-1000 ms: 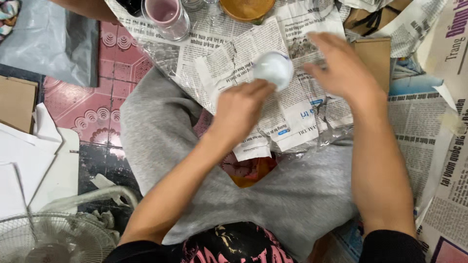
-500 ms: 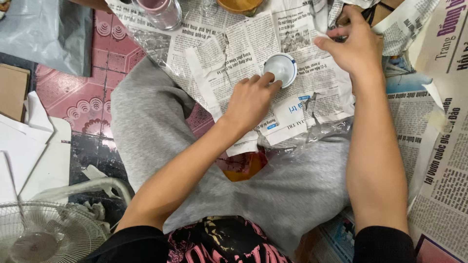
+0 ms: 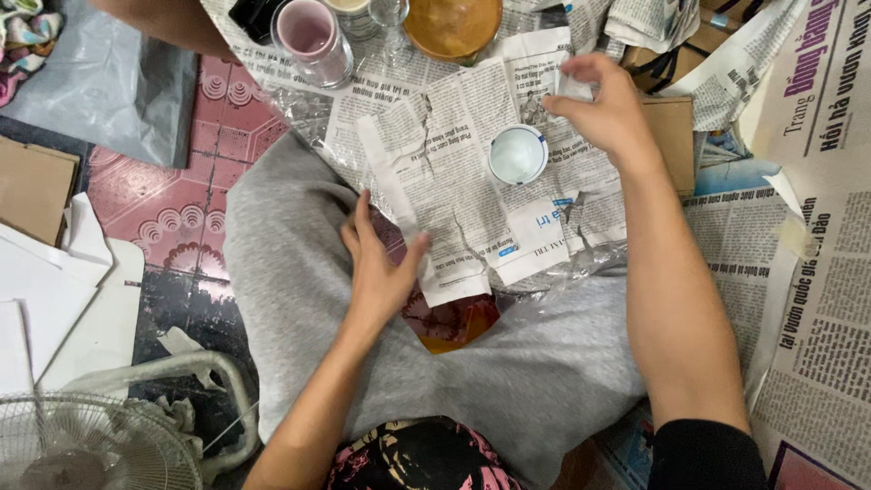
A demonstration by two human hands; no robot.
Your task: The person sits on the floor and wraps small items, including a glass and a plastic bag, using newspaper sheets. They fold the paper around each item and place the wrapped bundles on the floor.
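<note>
A small white cup with a blue rim (image 3: 517, 154) stands upright on a sheet of newspaper (image 3: 463, 181) spread over my lap in grey trousers. My left hand (image 3: 376, 268) pinches the near left edge of that sheet, close to my knee. My right hand (image 3: 603, 104) grips the sheet's far right corner, just beyond the cup. Neither hand touches the cup.
A pink cup (image 3: 313, 36), a glass and a brown bowl (image 3: 452, 25) stand on newspaper at the top. A cardboard box (image 3: 673, 132) lies to the right. A white fan (image 3: 91, 445) sits bottom left, with cardboard and grey plastic (image 3: 100, 82) at left.
My left hand left the cup and dropped back to the paper's near edge. My right hand stayed at the far corner. The view tilted, showing more of the floor.
</note>
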